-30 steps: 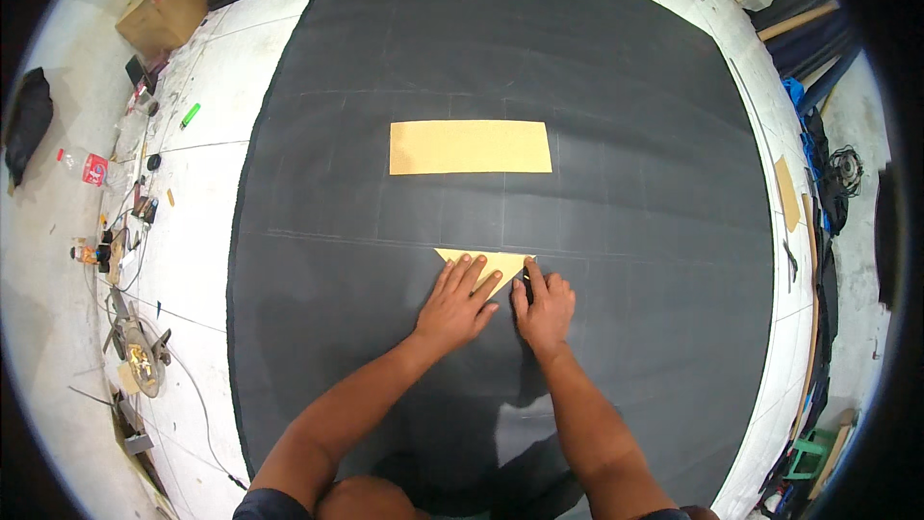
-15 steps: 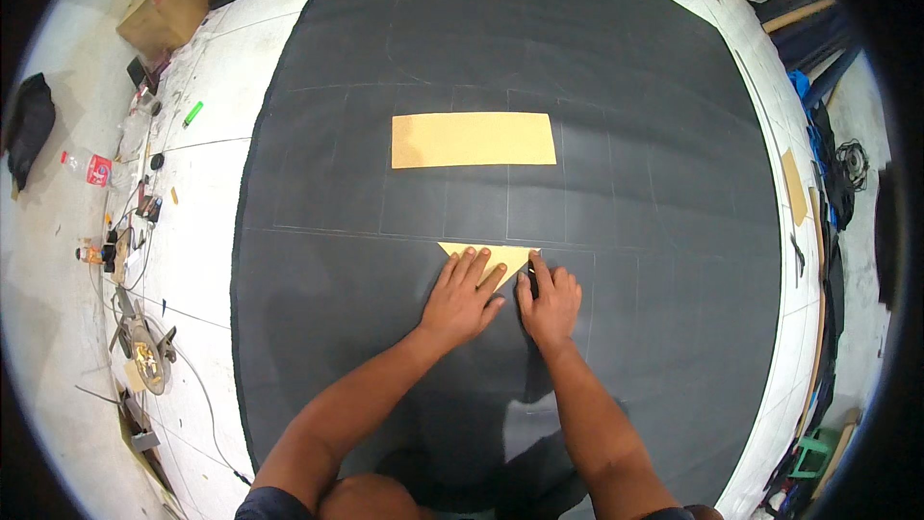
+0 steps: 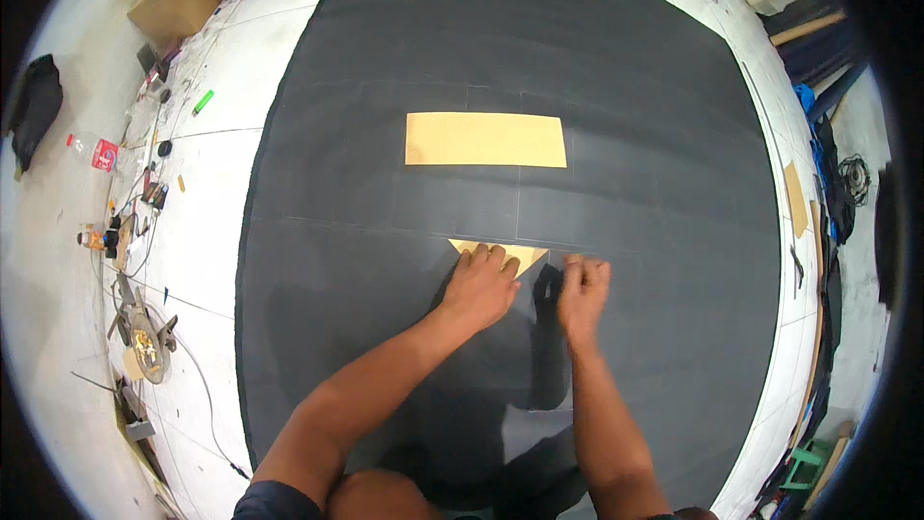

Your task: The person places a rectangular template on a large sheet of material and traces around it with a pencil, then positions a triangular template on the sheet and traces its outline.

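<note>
A large sheet of black fabric (image 3: 664,347) lies spread on the floor, with thin pale lines marked across it. My left hand (image 3: 481,287) is closed on a small triangular piece of yellow card (image 3: 531,256), its curled fingertips covering most of it. The card's long edge lies close to a pale line. Just right of the triangle, my right hand (image 3: 583,297) is raised over the fabric with its fingers pinched together. What it holds is hidden; a dark shadow falls beside it. A yellow card rectangle (image 3: 486,140) lies flat farther away.
White floor tiles (image 3: 217,173) border the fabric. Along the left are a green marker-like stick (image 3: 203,102), a plastic bottle (image 3: 96,151), cables and metal tools. At right lie a yellow strip (image 3: 795,200), a coil of dark wire (image 3: 853,176) and a green stool (image 3: 807,464).
My right hand has lifted off the triangle's right corner and moved right. My left fingers, spread flat before, are now drawn together on the card. The view has shifted slightly.
</note>
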Available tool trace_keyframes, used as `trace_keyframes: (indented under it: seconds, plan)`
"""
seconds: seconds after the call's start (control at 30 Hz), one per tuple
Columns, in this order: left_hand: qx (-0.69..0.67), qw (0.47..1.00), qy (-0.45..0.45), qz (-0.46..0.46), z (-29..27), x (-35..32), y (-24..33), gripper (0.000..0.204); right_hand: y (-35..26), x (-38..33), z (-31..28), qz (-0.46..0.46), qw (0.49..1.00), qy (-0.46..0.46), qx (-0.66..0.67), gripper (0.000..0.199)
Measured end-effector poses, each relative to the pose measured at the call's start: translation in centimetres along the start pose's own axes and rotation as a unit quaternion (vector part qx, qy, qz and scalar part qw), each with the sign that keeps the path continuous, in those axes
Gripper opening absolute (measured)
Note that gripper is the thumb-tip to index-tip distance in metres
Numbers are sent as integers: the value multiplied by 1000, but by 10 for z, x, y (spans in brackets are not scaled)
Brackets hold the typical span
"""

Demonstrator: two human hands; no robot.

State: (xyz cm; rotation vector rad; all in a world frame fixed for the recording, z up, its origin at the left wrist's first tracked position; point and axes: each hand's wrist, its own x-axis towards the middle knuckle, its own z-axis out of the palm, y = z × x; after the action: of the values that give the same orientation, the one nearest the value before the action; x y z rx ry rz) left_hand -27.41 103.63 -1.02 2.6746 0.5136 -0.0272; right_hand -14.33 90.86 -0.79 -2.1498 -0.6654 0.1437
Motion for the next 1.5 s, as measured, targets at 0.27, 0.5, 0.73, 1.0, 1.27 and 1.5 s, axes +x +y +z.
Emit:
trace_keyframes:
  seconds: [0.27,0.5,0.73,1.0,1.27,1.5]
  plan:
    - [-3,997,71,-10,-2,-2,4,45,-73,16,21,-45,987,-83,128,38]
    - [-3,978,-178,108,-18,48,-29,36,-41,-38,-4,119,926,90,348,31]
    - [-67,941,-323,80,-14,102,-59,46,-39,-72,33,-13,983,-136,126,23]
    - [-124,903,-412,-13,-54,111,-54,55,-65,-34,86,-59,976,-152,145,21]
    - [-139,896,-420,-43,-55,111,-57,54,-65,-30,93,-76,980,-145,114,19]
    - [-153,900,-404,-52,-54,108,-56,54,-64,-29,90,-72,981,-173,41,19]
